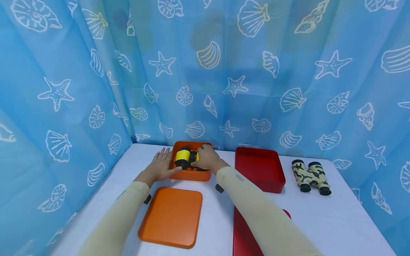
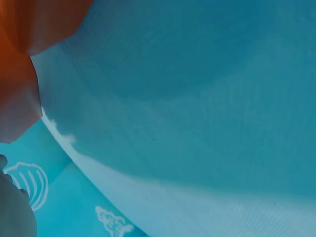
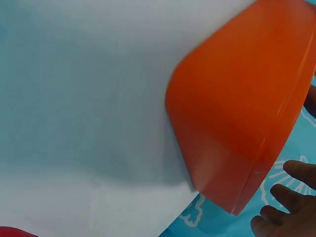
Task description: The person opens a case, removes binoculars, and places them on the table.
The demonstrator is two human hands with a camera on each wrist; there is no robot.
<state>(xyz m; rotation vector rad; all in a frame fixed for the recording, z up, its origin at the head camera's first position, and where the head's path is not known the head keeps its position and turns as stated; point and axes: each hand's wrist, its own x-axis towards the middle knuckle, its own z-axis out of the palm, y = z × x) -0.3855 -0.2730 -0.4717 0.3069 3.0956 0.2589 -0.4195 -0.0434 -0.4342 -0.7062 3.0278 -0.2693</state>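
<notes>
Yellow-and-black binoculars lie inside an orange box at the back of the table. My right hand reaches over the box's right side and grips the right barrel, covering most of it. Its fingers show past the orange wall in the right wrist view. My left hand rests against the box's left side with fingers extended, its thumb at the front rim. The left wrist view shows only a little of that hand at the lower left.
An orange lid lies flat in front of the orange box. To the right stands an open red box, with a red lid partly hidden under my right forearm. Camouflage binoculars lie at the far right. A blue shell-patterned curtain surrounds the table.
</notes>
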